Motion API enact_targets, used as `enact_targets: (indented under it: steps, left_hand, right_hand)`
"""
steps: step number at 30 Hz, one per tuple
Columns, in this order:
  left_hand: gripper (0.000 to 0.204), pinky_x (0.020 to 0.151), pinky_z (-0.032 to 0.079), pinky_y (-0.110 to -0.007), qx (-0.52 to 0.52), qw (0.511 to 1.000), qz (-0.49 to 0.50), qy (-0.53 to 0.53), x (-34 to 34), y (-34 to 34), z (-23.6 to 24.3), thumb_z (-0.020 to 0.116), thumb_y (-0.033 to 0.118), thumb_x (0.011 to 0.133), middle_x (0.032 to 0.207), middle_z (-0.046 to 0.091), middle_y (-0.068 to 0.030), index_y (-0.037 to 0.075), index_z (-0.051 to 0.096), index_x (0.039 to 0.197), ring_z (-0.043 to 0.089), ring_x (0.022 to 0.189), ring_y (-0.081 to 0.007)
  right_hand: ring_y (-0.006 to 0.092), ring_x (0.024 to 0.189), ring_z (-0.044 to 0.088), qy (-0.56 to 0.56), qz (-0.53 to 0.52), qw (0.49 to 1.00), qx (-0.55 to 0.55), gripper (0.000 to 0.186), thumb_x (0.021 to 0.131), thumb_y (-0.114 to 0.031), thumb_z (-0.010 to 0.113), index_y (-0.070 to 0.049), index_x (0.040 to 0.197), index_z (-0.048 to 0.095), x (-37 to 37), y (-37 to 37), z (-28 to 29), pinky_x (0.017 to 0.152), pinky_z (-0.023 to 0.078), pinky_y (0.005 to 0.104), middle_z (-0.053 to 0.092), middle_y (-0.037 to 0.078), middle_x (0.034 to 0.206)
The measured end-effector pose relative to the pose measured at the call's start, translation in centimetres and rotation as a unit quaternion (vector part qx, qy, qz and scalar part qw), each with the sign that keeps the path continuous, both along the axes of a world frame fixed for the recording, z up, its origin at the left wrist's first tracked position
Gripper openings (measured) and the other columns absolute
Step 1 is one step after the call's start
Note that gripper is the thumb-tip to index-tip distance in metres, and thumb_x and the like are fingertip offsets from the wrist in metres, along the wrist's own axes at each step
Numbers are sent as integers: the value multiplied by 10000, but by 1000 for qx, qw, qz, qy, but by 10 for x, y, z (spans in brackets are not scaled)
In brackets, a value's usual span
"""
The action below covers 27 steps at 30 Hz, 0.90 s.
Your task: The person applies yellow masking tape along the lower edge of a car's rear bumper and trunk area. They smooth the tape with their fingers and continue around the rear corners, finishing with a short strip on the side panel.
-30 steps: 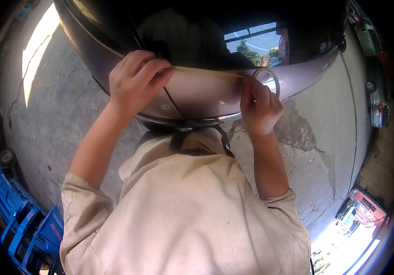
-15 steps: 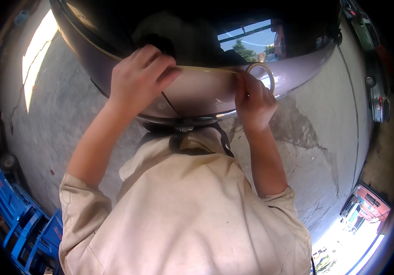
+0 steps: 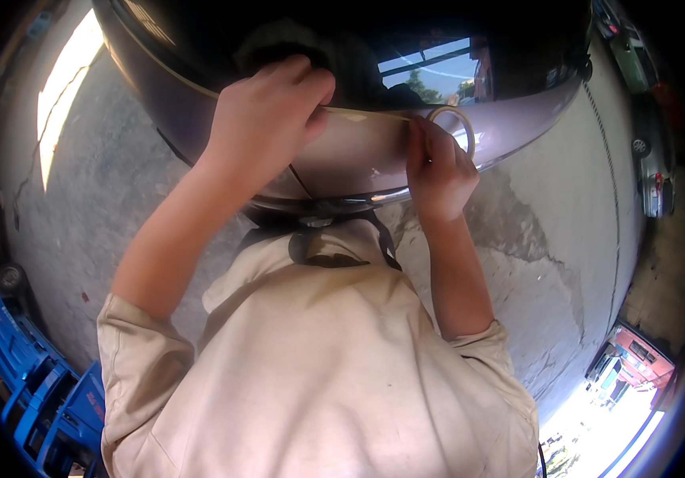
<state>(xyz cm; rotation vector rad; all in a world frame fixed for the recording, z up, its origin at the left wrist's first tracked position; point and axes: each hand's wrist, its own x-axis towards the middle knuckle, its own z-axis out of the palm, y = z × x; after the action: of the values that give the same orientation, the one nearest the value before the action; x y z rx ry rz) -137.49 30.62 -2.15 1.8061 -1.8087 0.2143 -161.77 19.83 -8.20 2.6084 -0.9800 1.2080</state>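
A stretch of pale yellow masking tape [image 3: 368, 114] runs between my hands, along the border of a car's dark glossy upper surface and its silvery mauve body panel [image 3: 362, 151]. My left hand [image 3: 274, 111] is closed at the left end of that stretch, fingers curled over the dark surface; its fingertips are partly hidden. With bent fingers, my right hand [image 3: 443, 179] pinches the tape beside its roll [image 3: 471, 131]. The roll stands out as a ring at the right of those fingers.
The car's chrome-like lower edge [image 3: 374, 197] curves close to my waist. Grey concrete floor [image 3: 533, 287] lies on both sides. Blue metal frames [image 3: 39, 382] stand at the lower left, beside a wheel [image 3: 10, 278]. Parked vehicles [image 3: 657, 191] line the far right.
My left hand has moved right and slightly farther over the dark surface, shortening the visible stretch of tape. The right hand and the roll have hardly shifted.
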Motion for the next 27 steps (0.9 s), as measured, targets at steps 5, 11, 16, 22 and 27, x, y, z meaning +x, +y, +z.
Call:
enact_targets:
  steps: [5,11,16,22,27]
  left_hand:
    - [210,648,572,-346,-63,997,4,-49,-4,-3,-16,837,142,769,862,603,-1,168,672,896,684,809,-197]
    - [213,638,576,-335,-74,995,-28,-68,-3,-10,-20,863,193,785,847,598,5,167,684,897,680,784,-193]
    - [257,660,583,-338,-73,996,-33,-30,-2,-5,-19,902,193,770,897,646,4,174,723,953,678,771,-220]
    - [375,784,571,-357,-170,984,32,-31,13,27,-51,949,139,726,1030,709,-29,162,764,1051,682,891,-248]
    - [379,951,521,-380,-162,983,81,-34,15,53,-71,942,112,749,1109,721,-53,132,757,1079,669,1052,-276]
  right_hand:
    - [222,571,682,-3,-8,999,-49,125,975,-157,803,-126,1089,764,4,0,4,536,545,350,714,26,778]
    - [237,599,703,3,-15,1000,-25,122,979,-165,797,-128,1083,746,4,0,-3,557,559,360,722,32,800]
    - [248,603,702,18,-18,1000,-2,107,972,-168,801,-139,1052,737,-1,4,5,554,557,366,715,31,791]
    - [245,575,655,30,15,999,-1,130,951,-167,823,-136,1036,730,-7,0,8,528,523,369,681,35,754]
    - [236,583,651,20,34,999,-13,142,959,-162,828,-131,1061,733,-8,-6,-3,532,517,361,677,28,765]
